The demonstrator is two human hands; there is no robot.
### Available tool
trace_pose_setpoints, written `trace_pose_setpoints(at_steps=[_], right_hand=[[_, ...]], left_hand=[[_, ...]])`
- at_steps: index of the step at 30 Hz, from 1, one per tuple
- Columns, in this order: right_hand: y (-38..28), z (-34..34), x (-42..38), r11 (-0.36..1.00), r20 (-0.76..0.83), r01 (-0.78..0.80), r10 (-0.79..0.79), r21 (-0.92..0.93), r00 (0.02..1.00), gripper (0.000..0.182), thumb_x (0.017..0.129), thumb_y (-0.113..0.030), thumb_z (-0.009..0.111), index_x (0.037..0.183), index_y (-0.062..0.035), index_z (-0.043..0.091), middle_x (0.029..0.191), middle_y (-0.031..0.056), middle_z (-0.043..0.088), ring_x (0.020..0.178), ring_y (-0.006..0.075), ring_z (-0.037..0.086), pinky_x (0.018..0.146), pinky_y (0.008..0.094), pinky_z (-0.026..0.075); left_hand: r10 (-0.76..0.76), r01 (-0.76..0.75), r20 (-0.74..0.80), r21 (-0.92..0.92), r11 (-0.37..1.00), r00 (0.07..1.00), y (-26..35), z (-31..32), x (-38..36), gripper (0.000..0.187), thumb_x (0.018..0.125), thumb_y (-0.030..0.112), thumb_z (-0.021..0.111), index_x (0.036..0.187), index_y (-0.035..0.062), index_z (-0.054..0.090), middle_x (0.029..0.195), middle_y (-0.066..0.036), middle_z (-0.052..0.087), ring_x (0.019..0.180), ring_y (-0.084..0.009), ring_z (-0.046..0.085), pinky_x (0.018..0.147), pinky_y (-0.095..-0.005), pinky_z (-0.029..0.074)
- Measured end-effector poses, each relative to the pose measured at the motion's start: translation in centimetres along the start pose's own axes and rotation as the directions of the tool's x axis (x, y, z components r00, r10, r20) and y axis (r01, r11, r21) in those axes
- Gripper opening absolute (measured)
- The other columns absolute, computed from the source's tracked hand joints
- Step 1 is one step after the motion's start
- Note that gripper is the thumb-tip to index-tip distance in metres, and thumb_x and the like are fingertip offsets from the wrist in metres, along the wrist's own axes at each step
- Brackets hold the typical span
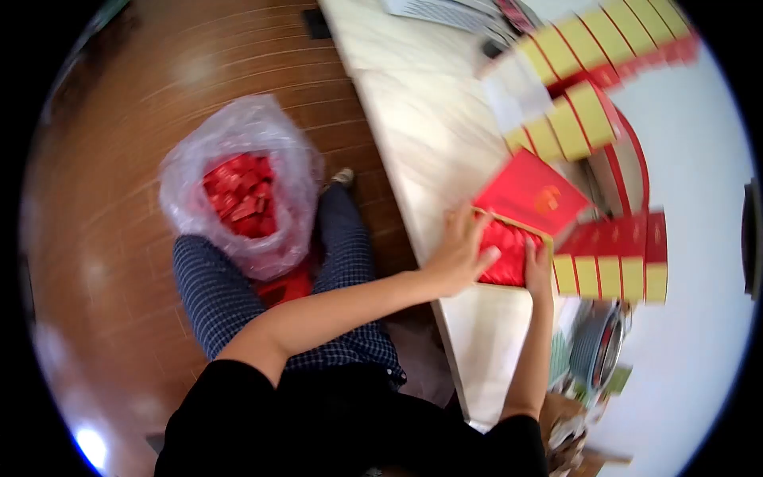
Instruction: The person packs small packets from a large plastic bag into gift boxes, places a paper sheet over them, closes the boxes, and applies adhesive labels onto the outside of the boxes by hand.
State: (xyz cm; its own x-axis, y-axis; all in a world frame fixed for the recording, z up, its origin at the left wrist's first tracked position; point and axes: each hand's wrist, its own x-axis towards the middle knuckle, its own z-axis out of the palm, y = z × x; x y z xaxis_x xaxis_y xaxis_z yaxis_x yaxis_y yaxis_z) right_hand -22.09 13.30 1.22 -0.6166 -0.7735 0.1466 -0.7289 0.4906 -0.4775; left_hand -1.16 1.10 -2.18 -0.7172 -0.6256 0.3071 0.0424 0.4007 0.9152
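Note:
A gift box (504, 256) with red shiny contents lies on the pale table, its red lid (534, 191) tilted open and bearing a gold mark. My left hand (459, 253) rests at the box's left side, fingers spread, some over its rim and the red contents. At the right side, my right hand (540, 272) grips the box's edge, its thumb reaching over the rim and the other fingers hidden behind the wall. Motion blur hides whether the red contents are cloth or packets.
Several red-and-yellow boxes (612, 254) stand right of the open one, with more rows (588, 48) farther back. A clear plastic bag (294, 151) of red pieces (241, 195) sits between my legs. A laptop (445, 14) lies on the table's (429, 143) far end.

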Motion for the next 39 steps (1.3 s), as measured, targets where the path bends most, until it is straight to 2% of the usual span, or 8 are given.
trace_pose_setpoints(at_steps=[4,6,11,15,20,28,32,39], right_hand=[[0.0,-0.5,0.2,0.999,0.03,0.001,0.001,-0.049,1.0,0.046,0.099,-0.031,0.045,0.131,0.0009,0.043,0.132,0.0231,0.047,0.123,0.0375,0.044,0.105,0.0428,0.032],[-0.9,-0.5,-0.2,0.828,-0.111,-0.093,0.038,-0.553,0.993,0.045,0.098,-0.03,0.046,0.131,0.0009,0.043,0.132,0.0232,0.047,0.123,0.0402,0.042,0.104,0.0477,0.031],[-18.0,6.3,-1.7,0.93,-0.35,0.264,-0.344,-0.256,0.871,0.027,0.097,-0.012,0.047,0.118,0.004,0.054,0.114,0.0172,0.059,0.104,0.0294,0.055,0.091,0.0365,0.043],[-30.7,21.0,-2.8,0.791,0.077,0.612,-0.611,0.02,0.788,0.021,0.086,-0.002,0.056,0.107,-0.0013,0.059,0.106,0.0158,0.059,0.1,0.0286,0.057,0.091,0.0358,0.043],[-32.6,42.7,0.8,0.792,0.472,0.557,-0.602,0.25,0.644,0.03,0.083,-0.006,0.062,0.112,0.0004,0.057,0.103,0.0192,0.06,0.1,0.0354,0.056,0.089,0.0417,0.045],[-32.0,70.2,7.6,0.834,0.725,0.551,-0.358,-0.036,0.589,0.078,0.072,-0.038,0.075,0.131,-0.0005,0.041,0.129,0.0229,0.049,0.121,0.0391,0.046,0.102,0.0449,0.038],[-36.0,76.4,8.2,0.726,0.809,0.651,-0.238,-0.219,0.537,0.097,0.065,-0.053,0.078,0.138,-0.0044,0.036,0.136,0.022,0.044,0.127,0.0374,0.041,0.106,0.0439,0.034],[-36.5,83.0,6.1,0.592,0.723,0.802,-0.517,-0.084,0.458,0.09,0.068,-0.056,0.073,0.138,-0.0107,0.04,0.134,0.0176,0.047,0.123,0.0364,0.045,0.101,0.048,0.038]], left_hand=[[0.036,-0.019,0.044,-0.331,0.943,0.998,-1.3,-4.8,-1.6,0.054,0.097,0.029,0.047,0.139,0.0034,0.024,0.142,-0.028,0.019,0.138,-0.0432,0.019,0.112,-0.0485,0.023],[0.038,-0.081,-0.162,-0.265,0.961,0.986,-3.0,-8.3,-2.9,0.039,0.096,0.022,0.049,0.129,0.0035,0.039,0.133,-0.023,0.035,0.132,-0.0377,0.032,0.107,-0.0459,0.03],[-0.227,0.038,-0.57,-0.323,0.946,0.79,-9.7,-20.8,-6.9,0.016,0.091,0.005,0.05,0.106,0.0025,0.057,0.102,-0.01,0.053,0.095,-0.0205,0.054,0.086,-0.0304,0.043],[-0.348,0.099,-0.759,-0.355,0.93,0.55,-15.7,-27.7,-9.5,0.015,0.091,0.0,0.048,0.104,0.0016,0.057,0.099,-0.006,0.053,0.091,-0.014,0.054,0.084,-0.0263,0.043],[-0.422,0.02,-0.857,-0.436,0.9,0.295,-24.5,-35.0,-11.6,0.014,0.094,0.001,0.045,0.104,0.0009,0.055,0.098,-0.003,0.057,0.087,-0.0107,0.056,0.079,-0.0251,0.045],[-0.691,-0.104,-0.709,-0.684,0.722,-0.137,-29.9,-44.0,-14.3,0.019,0.093,0.007,0.046,0.108,0.0032,0.057,0.098,-0.005,0.059,0.08,-0.0086,0.055,0.071,-0.0221,0.043],[-0.735,-0.103,-0.661,-0.729,0.677,-0.15,-31.1,-44.7,-15.0,0.02,0.093,0.008,0.045,0.109,0.0033,0.056,0.097,-0.004,0.059,0.079,-0.0081,0.055,0.07,-0.0217,0.043],[-0.873,-0.186,-0.467,-0.854,0.486,-0.139,-32.1,-44.6,-15.3,0.023,0.096,0.015,0.045,0.115,0.0063,0.055,0.098,0.0,0.056,0.082,-0.0087,0.052,0.078,-0.0245,0.043]])
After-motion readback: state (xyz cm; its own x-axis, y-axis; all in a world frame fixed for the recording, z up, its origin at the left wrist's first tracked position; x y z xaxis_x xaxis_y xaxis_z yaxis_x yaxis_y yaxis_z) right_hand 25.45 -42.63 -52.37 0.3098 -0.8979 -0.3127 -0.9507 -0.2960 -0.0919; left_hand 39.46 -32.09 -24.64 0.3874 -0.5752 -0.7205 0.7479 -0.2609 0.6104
